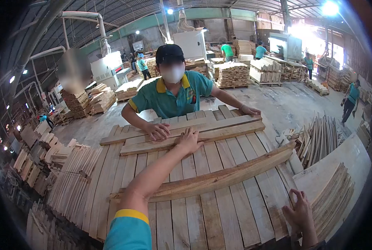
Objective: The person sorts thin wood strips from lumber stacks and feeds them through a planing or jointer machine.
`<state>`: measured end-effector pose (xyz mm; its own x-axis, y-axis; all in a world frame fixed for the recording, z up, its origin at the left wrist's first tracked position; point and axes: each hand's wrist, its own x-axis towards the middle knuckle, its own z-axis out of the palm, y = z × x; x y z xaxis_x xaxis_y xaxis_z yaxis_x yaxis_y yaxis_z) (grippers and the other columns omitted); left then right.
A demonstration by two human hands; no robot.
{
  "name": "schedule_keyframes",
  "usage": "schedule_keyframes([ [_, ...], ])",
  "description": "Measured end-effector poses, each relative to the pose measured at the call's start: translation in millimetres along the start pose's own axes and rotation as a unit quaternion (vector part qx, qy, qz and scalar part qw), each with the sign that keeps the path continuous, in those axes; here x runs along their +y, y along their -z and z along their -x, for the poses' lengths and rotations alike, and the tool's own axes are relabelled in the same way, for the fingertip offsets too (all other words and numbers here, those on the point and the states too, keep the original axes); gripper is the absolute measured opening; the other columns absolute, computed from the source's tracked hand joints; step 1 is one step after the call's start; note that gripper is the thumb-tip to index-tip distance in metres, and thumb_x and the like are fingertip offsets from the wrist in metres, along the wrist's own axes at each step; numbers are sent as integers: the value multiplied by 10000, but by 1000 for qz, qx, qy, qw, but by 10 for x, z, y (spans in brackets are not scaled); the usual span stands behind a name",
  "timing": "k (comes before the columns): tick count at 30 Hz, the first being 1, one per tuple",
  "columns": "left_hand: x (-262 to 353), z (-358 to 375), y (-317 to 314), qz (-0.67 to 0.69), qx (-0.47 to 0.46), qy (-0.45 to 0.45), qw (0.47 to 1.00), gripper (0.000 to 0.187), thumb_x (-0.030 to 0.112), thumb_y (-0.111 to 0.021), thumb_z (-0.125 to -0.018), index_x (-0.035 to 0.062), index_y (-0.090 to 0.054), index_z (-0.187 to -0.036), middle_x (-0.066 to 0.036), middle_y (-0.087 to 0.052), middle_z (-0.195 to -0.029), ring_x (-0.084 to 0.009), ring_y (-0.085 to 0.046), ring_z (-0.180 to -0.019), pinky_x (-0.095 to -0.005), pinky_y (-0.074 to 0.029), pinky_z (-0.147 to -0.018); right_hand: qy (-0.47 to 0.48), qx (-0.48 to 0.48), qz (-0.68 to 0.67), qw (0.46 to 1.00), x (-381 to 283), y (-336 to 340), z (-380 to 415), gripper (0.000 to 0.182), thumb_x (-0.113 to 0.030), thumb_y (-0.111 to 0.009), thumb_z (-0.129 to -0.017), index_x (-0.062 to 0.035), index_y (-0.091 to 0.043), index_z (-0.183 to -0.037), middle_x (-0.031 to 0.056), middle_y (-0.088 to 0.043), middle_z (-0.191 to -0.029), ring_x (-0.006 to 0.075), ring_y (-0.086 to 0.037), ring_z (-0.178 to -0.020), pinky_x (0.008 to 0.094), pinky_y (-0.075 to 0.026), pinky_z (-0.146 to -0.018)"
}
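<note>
My left hand (189, 141) reaches forward over a row of pale boards (202, 212). Its fingers bend over the far edge of a wooden plank (232, 132) lying across the boards, with the thumb on the near side. Just beyond it lies another crosswise plank (223, 123), partly under a co-worker's hands. Closer to me a thicker, slightly bowed plank (219, 178) crosses the row, passing behind my left forearm. At the right edge of the boards, my right hand (299, 212) has its fingers apart and curled, holding nothing that I can see.
A masked co-worker (182, 93) stands across the boards, both hands on the far planks. Thin strips (321, 139) and a stack of slats (334, 200) are at the right. More slats (71, 183) are stacked at the left. Timber pallets (232, 75) and other people stand farther back.
</note>
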<state>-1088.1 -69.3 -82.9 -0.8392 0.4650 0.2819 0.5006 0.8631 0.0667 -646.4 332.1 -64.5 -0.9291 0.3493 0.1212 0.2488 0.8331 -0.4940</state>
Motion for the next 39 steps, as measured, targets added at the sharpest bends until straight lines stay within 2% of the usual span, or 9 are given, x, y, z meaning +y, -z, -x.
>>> schedule_keyframes([
  [11,-163,66,142,20,-56,-88,994,780,642,-706,-842,11,-553,-1274,-214,-517,-1329,-384,-461,-1329,-518,-406,-1091,-13,-19,-14,1000,58,38,-22,782,-469,-792,-729,-138,-521,-1385,225,-551,-1262,457,-556,-1179,514,-470,-983],
  [14,-81,209,319,61,-95,-108,988,733,642,-690,-865,3,-582,-1209,-197,-561,-1282,-371,-532,-1235,-454,-453,-1028,-6,-15,-19,1000,44,55,-31,779,-483,-780,-733,-134,-528,-1383,223,-560,-1254,447,-562,-1178,514,-469,-984],
  [16,-55,269,378,199,-156,-122,960,683,652,-643,-906,-25,-637,-1000,-208,-636,-1015,-369,-621,-1003,-422,-493,-886,-16,-28,-21,999,9,89,-27,763,-475,-780,-740,-127,-538,-1374,232,-564,-1249,445,-566,-1173,514,-469,-984],
  [20,-49,285,524,103,-243,-124,957,734,661,-529,-973,-49,-663,-845,-236,-654,-876,-354,-654,-883,-414,-505,-805,-11,-34,-36,999,4,75,-16,751,-466,-783,-745,-125,-540,-1369,228,-563,-1252,445,-568,-1169,516,-468,-984],
  [22,-74,287,426,189,-239,-91,948,832,709,-447,-987,-53,-600,-689,-179,-511,-568,-244,-481,-554,-440,-446,-597,17,-13,-16,1000,50,53,-41,736,-437,-793,-750,-124,-538,-1365,231,-556,-1258,449,-569,-1160,518,-467,-983],
  [26,-137,368,178,230,-148,-104,956,825,698,-452,-993,-65,-603,-715,-166,-525,-585,-229,-470,-568,-427,-447,-591,-2,-26,-23,999,39,76,-30,736,-445,-804,-752,-127,-537,-1359,229,-552,-1270,455,-568,-1164,523,-467,-980],
  [31,16,444,259,227,-197,-66,951,791,673,-489,-992,-66,-615,-739,-175,-544,-604,-211,-496,-590,-423,-450,-593,4,-13,-15,1000,104,26,-32,745,-487,-794,-765,-137,-533,-1369,215,-554,-1287,450,-572,-1174,524,-467,-985],
  [35,310,627,363,282,-162,-85,942,778,664,-503,-991,-67,-617,-748,-166,-556,-611,-191,-497,-601,-413,-455,-599,9,-23,-16,1000,89,58,-25,748,-493,-793,-768,-138,-533,-1373,213,-551,-1291,441,-579,-1164,520,-471,-984],
  [39,585,813,507,239,-232,-18,943,750,639,-485,-1012,-49,-597,-737,-82,-496,-597,-149,-450,-639,-366,-443,-617,2,-17,-5,1000,11,94,-1,769,-514,-796,-766,-140,-530,-1382,209,-547,-1294,426,-583,-1166,510,-479,-980],
])
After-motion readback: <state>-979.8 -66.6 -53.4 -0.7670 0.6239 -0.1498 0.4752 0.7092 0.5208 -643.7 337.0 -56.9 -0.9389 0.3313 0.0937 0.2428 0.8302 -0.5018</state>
